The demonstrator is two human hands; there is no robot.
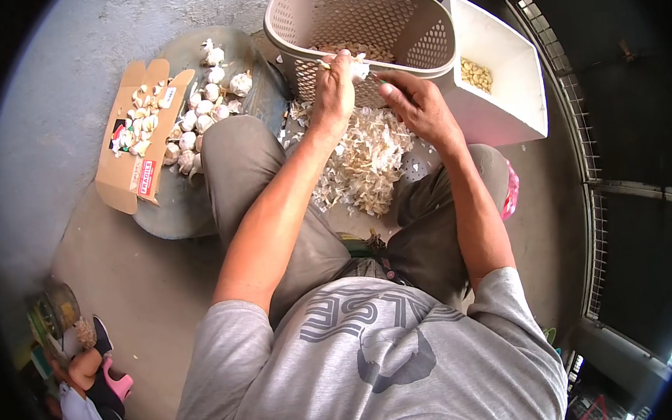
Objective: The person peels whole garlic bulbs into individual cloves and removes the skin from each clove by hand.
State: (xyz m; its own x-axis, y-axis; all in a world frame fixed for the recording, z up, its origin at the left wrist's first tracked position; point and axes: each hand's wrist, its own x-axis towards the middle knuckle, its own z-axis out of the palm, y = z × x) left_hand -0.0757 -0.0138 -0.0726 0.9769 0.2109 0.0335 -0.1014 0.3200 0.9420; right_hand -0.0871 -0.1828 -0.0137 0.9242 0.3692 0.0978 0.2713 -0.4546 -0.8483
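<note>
My left hand point(334, 94) is closed around a white garlic bulb point(360, 69), held up in front of the basket's near rim. Close beside it, my right hand point(422, 108) is closed on what looks like a small knife point(381, 82); only a short bit shows at the fingers, and the rest is hidden. Below both hands lies a heap of dry garlic skins point(368, 162) on the floor between my legs. Whole garlic bulbs point(203, 108) lie on a round grey surface point(169, 220) to the left of my knee.
An opened cardboard box point(123, 181) at left holds loose garlic cloves point(144, 123). A tall perforated basket point(283, 36) stands ahead, with pale bits inside. Right of it, a white foam box point(508, 61) holds peeled cloves point(475, 75). Another person point(88, 379) sits at lower left.
</note>
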